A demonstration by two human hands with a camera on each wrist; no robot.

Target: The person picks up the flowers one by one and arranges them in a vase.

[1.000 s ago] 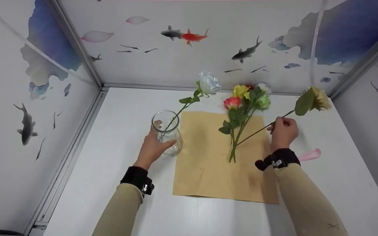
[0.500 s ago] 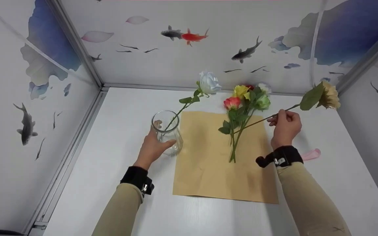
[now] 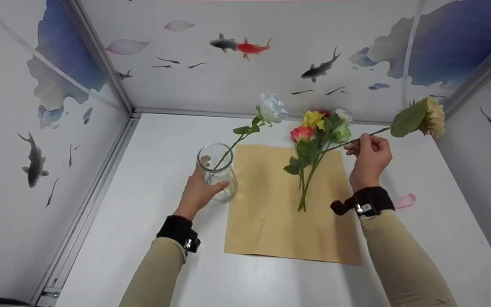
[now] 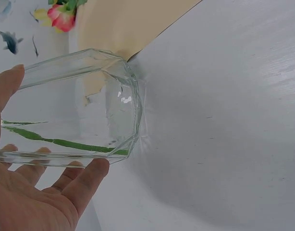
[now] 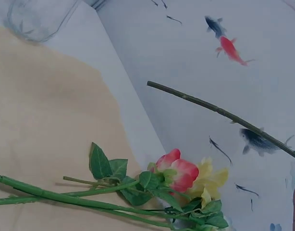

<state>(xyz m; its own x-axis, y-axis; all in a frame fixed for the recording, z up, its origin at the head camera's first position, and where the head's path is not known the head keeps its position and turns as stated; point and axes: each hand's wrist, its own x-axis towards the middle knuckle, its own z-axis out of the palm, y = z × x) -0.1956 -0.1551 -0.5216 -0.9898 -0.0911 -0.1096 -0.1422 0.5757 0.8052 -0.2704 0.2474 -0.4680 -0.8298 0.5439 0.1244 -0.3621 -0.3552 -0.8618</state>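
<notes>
My left hand (image 3: 197,192) holds a clear glass vase (image 3: 225,192) from its left side, thumb across the front and fingers behind. A pale blue rose (image 3: 272,108) leans right in the vase; its green stem (image 4: 73,144) shows through the glass in the left wrist view. My right hand (image 3: 371,160) pinches the thin stem of a pale yellow flower (image 3: 433,118) with a large green leaf, its bloom pointing right. The free stem end (image 5: 186,97) rises above the other flowers in the right wrist view.
Brown paper (image 3: 267,230) lies on the white table (image 3: 151,140). Across its upper right edge lie several flowers, among them a pink-red one (image 3: 301,134), a yellow one (image 3: 313,119) and a green one (image 3: 341,133). A pink object (image 3: 405,201) is beside the right wrist. Fish-patterned panels surround the table.
My right hand has moved up and slightly right, raising the pale yellow flower; its stem end has come up from low among the lying stems. My left hand and the vase stay put.
</notes>
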